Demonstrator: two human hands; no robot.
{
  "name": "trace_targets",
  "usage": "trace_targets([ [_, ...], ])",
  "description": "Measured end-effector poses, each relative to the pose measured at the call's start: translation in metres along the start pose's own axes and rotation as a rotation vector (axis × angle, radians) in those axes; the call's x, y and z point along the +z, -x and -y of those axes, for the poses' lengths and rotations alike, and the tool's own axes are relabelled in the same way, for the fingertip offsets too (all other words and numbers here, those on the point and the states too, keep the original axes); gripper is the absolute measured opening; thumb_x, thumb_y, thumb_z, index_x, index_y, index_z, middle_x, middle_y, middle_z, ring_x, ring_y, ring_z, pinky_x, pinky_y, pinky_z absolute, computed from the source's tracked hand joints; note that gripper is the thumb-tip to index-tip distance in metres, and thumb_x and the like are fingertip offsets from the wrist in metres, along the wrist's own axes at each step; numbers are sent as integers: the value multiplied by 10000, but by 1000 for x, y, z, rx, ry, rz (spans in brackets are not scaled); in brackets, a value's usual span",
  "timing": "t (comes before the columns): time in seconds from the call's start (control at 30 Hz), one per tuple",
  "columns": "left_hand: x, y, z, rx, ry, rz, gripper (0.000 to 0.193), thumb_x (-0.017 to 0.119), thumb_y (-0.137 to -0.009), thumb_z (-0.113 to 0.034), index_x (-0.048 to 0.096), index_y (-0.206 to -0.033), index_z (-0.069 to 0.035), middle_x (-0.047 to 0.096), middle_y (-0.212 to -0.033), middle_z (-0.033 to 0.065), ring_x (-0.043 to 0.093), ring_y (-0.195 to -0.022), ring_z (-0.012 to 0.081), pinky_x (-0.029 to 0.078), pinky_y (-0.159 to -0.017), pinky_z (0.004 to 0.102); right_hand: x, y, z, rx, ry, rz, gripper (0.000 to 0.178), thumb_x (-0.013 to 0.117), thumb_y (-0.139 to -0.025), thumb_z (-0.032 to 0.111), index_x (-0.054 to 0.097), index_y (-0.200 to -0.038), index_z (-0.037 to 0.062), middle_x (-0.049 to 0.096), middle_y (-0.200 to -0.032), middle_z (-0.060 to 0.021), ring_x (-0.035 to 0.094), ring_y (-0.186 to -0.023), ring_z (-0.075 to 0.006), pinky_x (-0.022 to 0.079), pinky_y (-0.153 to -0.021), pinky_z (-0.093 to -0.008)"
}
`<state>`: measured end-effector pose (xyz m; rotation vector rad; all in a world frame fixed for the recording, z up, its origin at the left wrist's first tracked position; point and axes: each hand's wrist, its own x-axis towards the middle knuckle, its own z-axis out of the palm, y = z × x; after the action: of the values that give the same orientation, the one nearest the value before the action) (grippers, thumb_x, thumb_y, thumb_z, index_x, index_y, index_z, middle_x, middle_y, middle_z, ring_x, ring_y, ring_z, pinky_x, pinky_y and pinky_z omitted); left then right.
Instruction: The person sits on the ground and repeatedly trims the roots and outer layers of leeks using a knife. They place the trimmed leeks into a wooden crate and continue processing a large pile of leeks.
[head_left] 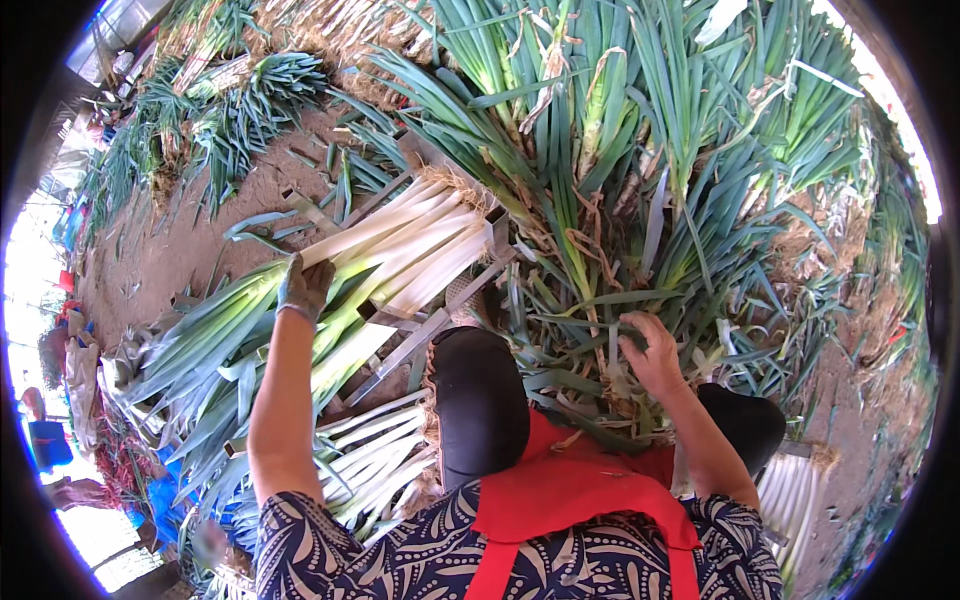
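Observation:
Long green onions with cleaned white stalks lie side by side in a metal rack, roots toward the upper right and leaves toward the lower left. My left hand, in a greyish glove, is closed around a stalk where the white turns green. My right hand looks bare and hovers beside a heap of untrimmed green onions. Its fingers are bent but apart, with nothing visible in them. Loose leaves and peeled scraps lie just left of it.
More white-stalked green onions lie left of my knee. Another cleaned bundle rests at the lower right. Farther piles lie on the brown dirt floor at the upper left. A blue container stands at the left edge.

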<state>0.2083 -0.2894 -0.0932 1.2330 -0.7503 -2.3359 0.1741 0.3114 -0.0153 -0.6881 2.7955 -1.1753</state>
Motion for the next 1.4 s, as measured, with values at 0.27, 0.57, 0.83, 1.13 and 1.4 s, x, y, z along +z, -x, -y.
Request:
trace_targets([
  [0.27,25,22,-67,1191,-1620,158,507,709,-835,-327,559,-1220,-33,627,-1120,130,661,-874,219,518,-770,333,11,16,0,40,-42,96,297,684,-772,72,617,-1061,72,627,-950,-118,627,-854,-305,510,-737,-361],
  [0.57,11,-37,-63,479,-2273,32,577,558,-849,-568,565,-1246,-149,633,-1152,197,599,-1076,374,476,-895,442,18,56,-11,181,-12,224,260,668,-818,173,636,-1045,50,645,-975,-149,638,-887,-318,511,-764,-372],
  [0.83,-5,-3,-87,499,-2349,589,1140,800,-532,-593,342,-1395,-4,532,-1290,222,522,-1175,398,439,-972,436,41,57,-25,225,25,338,305,603,-853,238,626,-1095,54,646,-1036,-163,623,-980,-324,493,-850,-399],
  [1.13,-13,9,-59,844,-2285,351,782,817,-503,-525,572,-1059,-32,646,-981,217,624,-935,384,501,-803,465,53,56,-17,120,3,396,318,583,-864,271,619,-1103,64,653,-996,-148,635,-928,-315,503,-804,-396],
  [1.4,0,10,-80,663,-2144,359,606,847,-480,-424,693,-970,-101,698,-845,141,671,-809,332,520,-741,437,44,46,-15,113,3,419,326,584,-858,277,619,-1105,67,653,-984,-155,631,-919,-334,498,-814,-407],
])
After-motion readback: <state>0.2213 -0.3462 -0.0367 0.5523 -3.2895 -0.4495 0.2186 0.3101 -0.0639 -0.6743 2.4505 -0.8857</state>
